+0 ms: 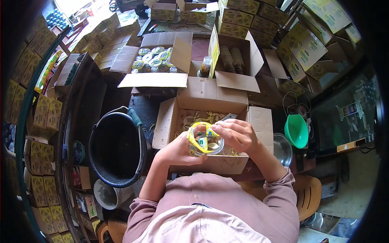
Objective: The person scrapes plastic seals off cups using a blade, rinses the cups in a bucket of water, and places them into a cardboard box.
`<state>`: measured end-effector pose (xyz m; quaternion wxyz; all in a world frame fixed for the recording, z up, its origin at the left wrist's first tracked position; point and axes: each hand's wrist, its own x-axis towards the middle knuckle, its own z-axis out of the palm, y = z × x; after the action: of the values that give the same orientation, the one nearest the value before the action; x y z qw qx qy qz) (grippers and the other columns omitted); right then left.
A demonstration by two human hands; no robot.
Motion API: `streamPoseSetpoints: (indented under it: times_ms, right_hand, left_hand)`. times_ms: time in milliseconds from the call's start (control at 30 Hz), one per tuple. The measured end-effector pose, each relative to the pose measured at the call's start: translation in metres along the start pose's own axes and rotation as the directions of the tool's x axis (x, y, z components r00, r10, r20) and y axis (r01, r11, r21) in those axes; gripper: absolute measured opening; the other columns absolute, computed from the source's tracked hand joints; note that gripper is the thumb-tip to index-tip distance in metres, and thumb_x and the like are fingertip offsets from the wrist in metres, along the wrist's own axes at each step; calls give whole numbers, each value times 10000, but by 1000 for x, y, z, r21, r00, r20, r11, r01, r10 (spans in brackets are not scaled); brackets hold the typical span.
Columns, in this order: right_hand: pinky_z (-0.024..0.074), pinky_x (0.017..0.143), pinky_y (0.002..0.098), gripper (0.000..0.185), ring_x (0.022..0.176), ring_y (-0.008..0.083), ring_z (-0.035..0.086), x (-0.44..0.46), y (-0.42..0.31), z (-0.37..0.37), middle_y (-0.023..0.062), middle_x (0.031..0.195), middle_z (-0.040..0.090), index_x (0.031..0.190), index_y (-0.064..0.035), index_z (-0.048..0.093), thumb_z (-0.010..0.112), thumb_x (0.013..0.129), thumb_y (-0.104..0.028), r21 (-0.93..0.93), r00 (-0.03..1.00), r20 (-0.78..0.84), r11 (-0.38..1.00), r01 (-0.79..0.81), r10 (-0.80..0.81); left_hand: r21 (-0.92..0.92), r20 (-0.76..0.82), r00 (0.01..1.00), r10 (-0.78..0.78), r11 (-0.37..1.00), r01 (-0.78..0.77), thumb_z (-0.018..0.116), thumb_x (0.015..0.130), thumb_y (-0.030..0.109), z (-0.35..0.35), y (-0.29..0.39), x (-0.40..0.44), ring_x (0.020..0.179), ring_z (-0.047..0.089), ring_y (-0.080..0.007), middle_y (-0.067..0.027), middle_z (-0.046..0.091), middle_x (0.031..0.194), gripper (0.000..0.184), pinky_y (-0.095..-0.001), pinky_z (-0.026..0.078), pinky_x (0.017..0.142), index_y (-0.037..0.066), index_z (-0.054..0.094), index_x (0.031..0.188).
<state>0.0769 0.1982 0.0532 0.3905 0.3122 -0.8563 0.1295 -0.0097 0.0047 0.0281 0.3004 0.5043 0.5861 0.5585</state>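
Supporting table: dark top (142, 108), with an open carton (214, 165) directly before me, its flaps spread and yellow scraps inside.
Far cartons: one carton (154, 82) of lidded jars (156, 60); to its right, another (239, 82) holding two brown stacks (231, 60).
Bucket and bowls: black bucket (96, 168) left of the open carton; metal bowl (287, 149) and green bowl (298, 133) to the right.
Room: yellow printed boxes (302, 50) stacked along both sides.
Clear jar: tilted above the open carton, a yellow printed band (193, 142) around it; how far the band is seated, I cannot tell.
Left hand (178, 149): curled around jar (214, 148) and band, forearm angled inward.
Right hand (237, 137): fingertips drawn together at the band's upper edge, wrist bent, sleeve near my elbow.
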Motion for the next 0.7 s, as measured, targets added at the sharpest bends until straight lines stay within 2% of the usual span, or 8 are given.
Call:
streamPoseSetpoints:
  times_ms: [67, 267, 467, 533, 600, 633, 700]
  right_hand:
    - [531, 665, 298, 343, 736, 186, 637, -2, 0, 2, 83, 816, 642, 1018, 23, 563, 652, 693, -38, 6, 1000, -4, 1000, 0, 0]
    - [530, 658, 294, 373, 730, 177, 633, -5, 0, 6, 69, 822, 639, 1035, 27, 565, 645, 682, -66, 14, 1000, -24, 1000, -11, 11]
    - [530, 646, 283, 403, 726, 160, 633, -7, 0, 12, 59, 816, 639, 1064, 33, 560, 645, 684, -69, 60, 999, -40, 998, -34, 36]
    - [530, 641, 279, 406, 722, 155, 632, -4, -1, 10, 57, 805, 639, 1070, 34, 560, 644, 687, -70, 66, 998, -43, 997, -39, 42]
    - [532, 625, 295, 405, 709, 183, 634, -3, -2, 8, 101, 852, 635, 1033, 51, 549, 675, 653, -13, 87, 999, -13, 996, -30, 32]
    - [534, 616, 303, 408, 703, 197, 635, -4, -2, 7, 123, 875, 633, 1015, 60, 544, 690, 637, 15, 99, 1000, 2, 995, -27, 26]
    - [532, 611, 301, 409, 701, 197, 634, -5, -3, 8, 123, 883, 633, 1017, 58, 545, 691, 637, 13, 88, 1000, 11, 996, -25, 24]
  left_hand:
    - [-56, 26, 999, -25, 998, 26, 721, 606, 117, -2, -5, 0, 1083, 425, -215, -134, 423, 1165, 750, -307, 319, 947, -26, 340, 1236]
    - [-48, 101, 995, 8, 999, -3, 717, 635, 193, -8, -11, 2, 1086, 416, -197, -123, 428, 1163, 757, -308, 313, 947, -32, 333, 1247]
    - [-148, 198, 980, -34, 987, 64, 746, 619, 232, -14, -18, 1, 1104, 409, -197, -122, 430, 1185, 815, -318, 310, 953, -44, 327, 1261]
    - [-214, 187, 979, -86, 969, 126, 749, 617, 236, -13, -23, -4, 1095, 420, -195, -122, 434, 1187, 853, -313, 316, 947, -46, 301, 1286]
    - [-254, 180, 982, -52, 962, 97, 725, 634, 214, -13, -23, -3, 978, 465, -160, -100, 466, 1101, 795, -285, 362, 859, -35, 310, 1265]
    - [-261, 176, 984, 7, 964, 39, 698, 653, 191, -12, -20, -1, 865, 505, -125, -77, 495, 1014, 717, -259, 405, 773, -24, 332, 1232]
    - [-297, 183, 982, 53, 955, 4, 671, 672, 165, -12, -19, 1, 752, 545, -93, -56, 526, 922, 637, -236, 449, 686, -11, 356, 1197]
